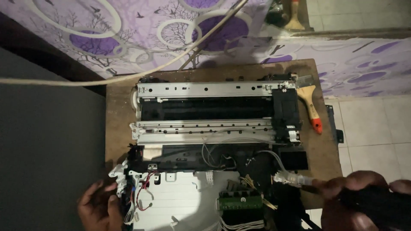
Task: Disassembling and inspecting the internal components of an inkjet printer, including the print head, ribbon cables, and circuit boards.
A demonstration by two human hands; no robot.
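Left hand [97, 207] curled against opened printer [214, 141], right hand [364, 196] gripping black tool [376, 203]

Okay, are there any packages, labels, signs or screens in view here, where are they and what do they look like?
None can be made out: no package, sign or screen.
Opened printer chassis: on the brown wooden table, silver rails over black parts, no label visible.
Green circuit board: near front edge, rectangular; any markings too small to tell.
Left hand touches the chassis corner; right hand holds a dark object beside clear tubing.
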